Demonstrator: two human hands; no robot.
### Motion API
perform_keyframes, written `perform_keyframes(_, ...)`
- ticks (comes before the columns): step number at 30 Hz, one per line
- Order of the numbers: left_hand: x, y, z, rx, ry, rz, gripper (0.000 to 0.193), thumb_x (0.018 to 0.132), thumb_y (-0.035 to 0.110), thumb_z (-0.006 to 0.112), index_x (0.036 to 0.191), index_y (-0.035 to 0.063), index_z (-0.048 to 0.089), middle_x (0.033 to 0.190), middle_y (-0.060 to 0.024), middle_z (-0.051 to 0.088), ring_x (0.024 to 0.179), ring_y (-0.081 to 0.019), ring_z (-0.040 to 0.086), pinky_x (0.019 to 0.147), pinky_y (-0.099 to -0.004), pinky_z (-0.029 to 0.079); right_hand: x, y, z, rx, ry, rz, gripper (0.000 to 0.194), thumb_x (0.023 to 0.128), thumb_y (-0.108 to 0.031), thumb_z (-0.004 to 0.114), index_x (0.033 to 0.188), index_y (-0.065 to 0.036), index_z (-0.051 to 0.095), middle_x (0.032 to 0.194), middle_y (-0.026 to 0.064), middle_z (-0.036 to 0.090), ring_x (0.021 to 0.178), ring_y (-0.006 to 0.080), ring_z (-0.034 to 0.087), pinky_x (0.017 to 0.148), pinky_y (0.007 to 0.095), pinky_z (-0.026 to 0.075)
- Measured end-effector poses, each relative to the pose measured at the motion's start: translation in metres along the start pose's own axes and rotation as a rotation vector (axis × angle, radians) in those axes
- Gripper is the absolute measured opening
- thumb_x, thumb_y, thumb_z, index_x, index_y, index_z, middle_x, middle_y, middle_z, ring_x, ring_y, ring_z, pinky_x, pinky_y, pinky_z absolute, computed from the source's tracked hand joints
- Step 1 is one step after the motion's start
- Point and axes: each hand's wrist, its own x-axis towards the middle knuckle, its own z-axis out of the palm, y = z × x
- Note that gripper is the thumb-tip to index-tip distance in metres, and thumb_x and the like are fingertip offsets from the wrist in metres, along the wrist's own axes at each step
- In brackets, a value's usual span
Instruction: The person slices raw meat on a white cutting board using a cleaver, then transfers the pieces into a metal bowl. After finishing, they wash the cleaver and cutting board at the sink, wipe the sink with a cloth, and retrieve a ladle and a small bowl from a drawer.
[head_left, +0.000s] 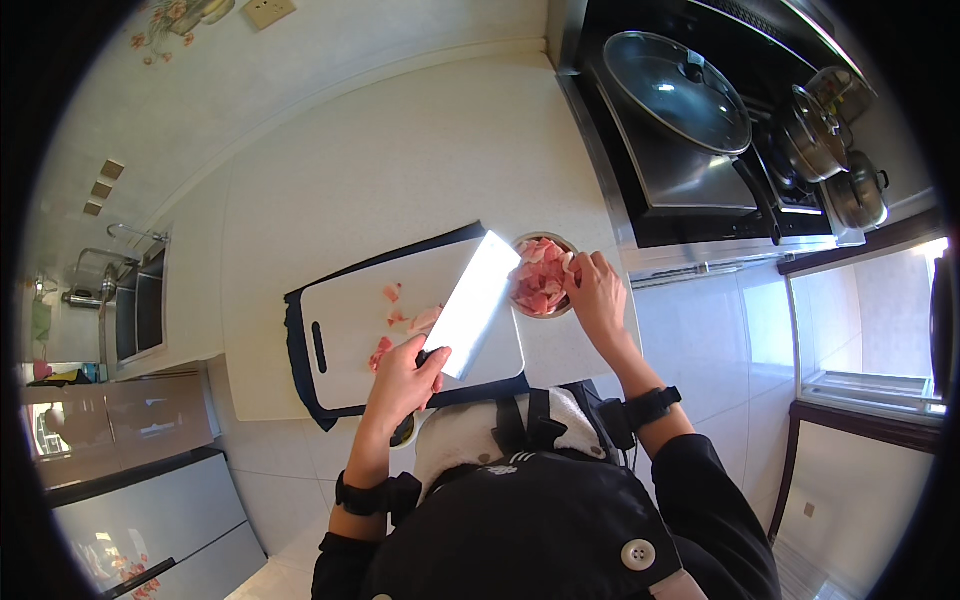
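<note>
My left hand (406, 377) grips the dark handle of a broad cleaver (474, 304), its bright blade slanting up over the right part of a white plastic cutting board (345, 300). Several small pieces of raw meat (381, 352) lie on the board, some partly behind the blade. The board rests on a dark blue cloth (301, 375). Right of it stands a round metal bowl (551, 316) heaped with sliced raw meat (541, 277). My right hand (598, 295) is at the bowl's right side, its fingertips touching the meat at the edge; whether they pinch a piece is unclear.
A cooktop at the upper right bears a wok with a glass lid (679, 90) and steel pots (814, 135); the wok's handle points toward the counter's front. At the far left is a sink (141, 300) with a faucet. Part of a container (403, 433) shows below the counter edge.
</note>
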Motion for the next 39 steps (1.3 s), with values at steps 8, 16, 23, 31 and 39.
perform_keyframes(8, 0.002, 0.003, 0.004, -0.045, -0.050, -0.034, 0.024, 0.096, 0.023, 0.060, 0.094, -0.0012, 0.061, 0.058, -0.0032, 0.057, 0.039, -0.0076, 0.046, 0.037, -0.0246, 0.034, 0.003, -0.040, 0.002, 0.288, 0.027, -0.475, 0.011, 0.082, -0.011, 0.070, 0.091, -0.008, 0.064, 0.096, 0.0050, 0.060, 0.094, 0.0235, 0.061, 0.073, 0.0360, 0.055)
perform_keyframes(16, -0.016, -0.027, -0.021, -0.162, 0.090, -0.048, 0.024, 0.097, 0.023, 0.059, 0.096, -0.0017, 0.059, 0.058, -0.0037, 0.056, 0.039, -0.0079, 0.045, 0.037, -0.0257, 0.033, 0.011, -0.033, 0.007, 0.257, 0.043, -0.414, 0.016, 0.078, -0.008, 0.068, 0.094, -0.009, 0.066, 0.100, 0.0063, 0.061, 0.095, 0.0273, 0.059, 0.082, 0.0396, 0.051)
perform_keyframes(23, -0.061, -0.107, -0.036, -0.546, 0.512, -0.175, 0.026, 0.097, 0.025, 0.060, 0.088, 0.0019, 0.054, 0.056, -0.0031, 0.051, 0.036, -0.0078, 0.039, 0.035, -0.0249, 0.033, 0.024, -0.123, 0.049, 0.490, -0.339, -0.485, 0.022, 0.082, -0.008, 0.068, 0.104, -0.008, 0.063, 0.102, 0.0062, 0.062, 0.090, 0.0230, 0.065, 0.079, 0.0401, 0.053)
perform_keyframes(31, -0.101, -0.187, 0.009, -0.811, 0.762, -0.336, 0.026, 0.096, 0.027, 0.061, 0.090, 0.0028, 0.057, 0.057, -0.0018, 0.052, 0.037, -0.0071, 0.040, 0.035, -0.0240, 0.032, 0.016, -0.199, 0.135, 0.198, -0.643, -0.637, 0.036, 0.080, -0.017, 0.071, 0.113, -0.010, 0.060, 0.111, 0.0111, 0.054, 0.103, 0.0334, 0.058, 0.083, 0.0436, 0.051)
perform_keyframes(39, -0.095, -0.201, 0.039, -0.857, 0.643, -0.301, 0.024, 0.096, 0.026, 0.062, 0.090, 0.0021, 0.059, 0.057, -0.0013, 0.053, 0.038, -0.0069, 0.042, 0.036, -0.0238, 0.033, -0.041, -0.204, 0.121, 0.258, -0.788, -0.704, 0.045, 0.073, -0.008, 0.077, 0.115, -0.011, 0.060, 0.114, 0.0131, 0.052, 0.107, 0.0337, 0.055, 0.090, 0.0437, 0.049)
